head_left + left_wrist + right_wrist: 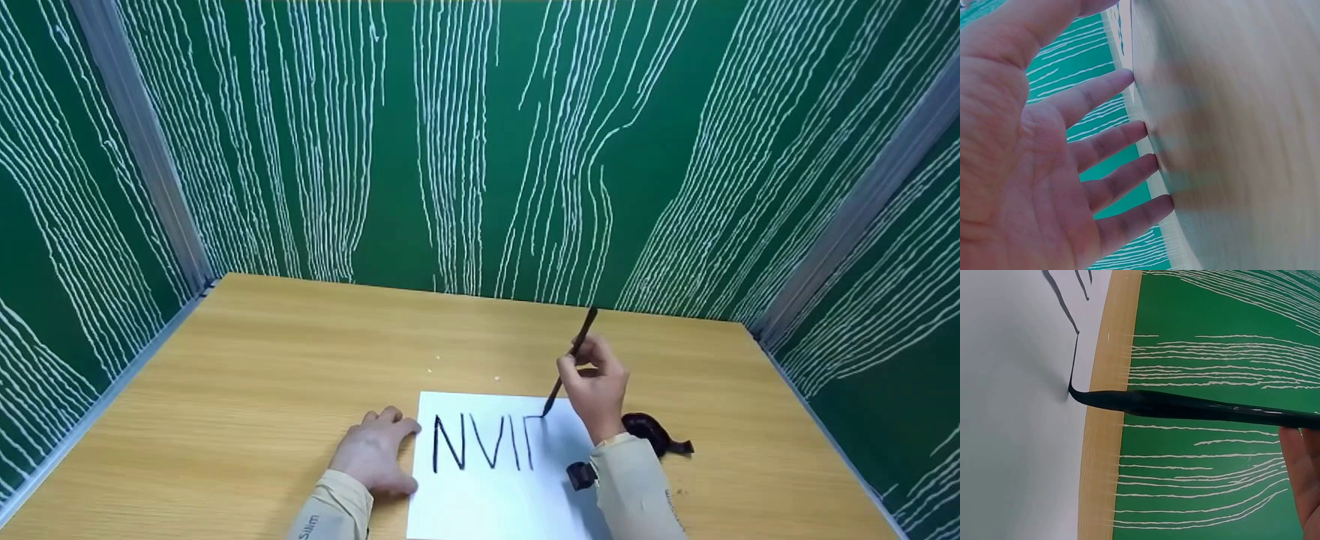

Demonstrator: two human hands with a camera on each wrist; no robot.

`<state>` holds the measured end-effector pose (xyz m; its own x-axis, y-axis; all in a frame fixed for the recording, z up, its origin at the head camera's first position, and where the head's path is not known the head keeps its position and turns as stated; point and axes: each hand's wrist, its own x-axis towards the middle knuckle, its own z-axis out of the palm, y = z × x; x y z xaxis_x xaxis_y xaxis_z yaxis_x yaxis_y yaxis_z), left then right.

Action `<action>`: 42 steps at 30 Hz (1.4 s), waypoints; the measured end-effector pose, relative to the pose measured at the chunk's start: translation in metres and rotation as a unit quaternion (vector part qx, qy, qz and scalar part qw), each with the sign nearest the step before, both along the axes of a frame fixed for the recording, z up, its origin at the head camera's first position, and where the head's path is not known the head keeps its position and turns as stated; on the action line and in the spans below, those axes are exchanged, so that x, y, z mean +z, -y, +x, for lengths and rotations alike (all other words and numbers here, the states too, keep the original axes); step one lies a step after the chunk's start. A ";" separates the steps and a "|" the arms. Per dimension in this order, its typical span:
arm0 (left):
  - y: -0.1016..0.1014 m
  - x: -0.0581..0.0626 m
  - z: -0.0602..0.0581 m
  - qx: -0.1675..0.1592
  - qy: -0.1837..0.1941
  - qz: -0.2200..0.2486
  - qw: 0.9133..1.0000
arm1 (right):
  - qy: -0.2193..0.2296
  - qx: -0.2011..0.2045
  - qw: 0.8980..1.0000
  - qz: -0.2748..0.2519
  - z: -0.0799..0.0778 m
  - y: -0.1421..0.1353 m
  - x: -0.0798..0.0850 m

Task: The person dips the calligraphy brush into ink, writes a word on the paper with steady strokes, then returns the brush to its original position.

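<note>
One white sheet (480, 502), on a wood-grained table (262, 390), bearing black strokes (482, 442). One black brush (1185, 406), pinched in my right hand (596, 386); its bent tip touches the sheet near the top edge. My left hand (371, 454), fingers spread wide, at the sheet's left edge. One black rounded object (646, 429), right of the sheet.

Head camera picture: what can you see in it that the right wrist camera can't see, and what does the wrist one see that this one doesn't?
Only the head view shows the left hand, the right sleeve, the dark round thing beside it, and the letters NVI whole.
Only the right wrist view shows clearly how the brush tip bends on the paper.
Both show the brush, at least some fingers of the right hand, the paper, the table and the green wall with white lines.
</note>
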<state>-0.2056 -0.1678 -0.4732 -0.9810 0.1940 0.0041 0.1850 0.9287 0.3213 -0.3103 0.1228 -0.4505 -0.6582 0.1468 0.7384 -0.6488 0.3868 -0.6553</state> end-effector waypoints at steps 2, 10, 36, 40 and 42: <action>0.000 0.000 0.001 0.000 -0.003 0.000 1.000 | -0.001 0.001 1.000 -0.003 0.000 0.000 0.000; -0.001 0.002 0.001 0.004 0.007 0.003 1.000 | -0.004 -0.010 1.000 0.004 0.000 0.000 0.001; 0.000 0.002 0.001 0.000 -0.004 0.004 1.000 | 0.003 -0.017 1.000 0.014 0.001 -0.002 0.003; 0.000 0.002 0.001 0.000 0.000 0.001 1.000 | 0.001 -0.025 1.000 0.019 0.000 -0.002 0.003; 0.000 0.001 0.000 -0.001 -0.001 -0.002 1.000 | 0.006 -0.025 1.000 0.018 0.001 -0.001 0.003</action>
<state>-0.2051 -0.1678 -0.4719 -0.9805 0.1962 0.0049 0.1876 0.9296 0.3173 -0.3098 0.1242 -0.4477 -0.6593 0.1537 0.7360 -0.6203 0.4420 -0.6479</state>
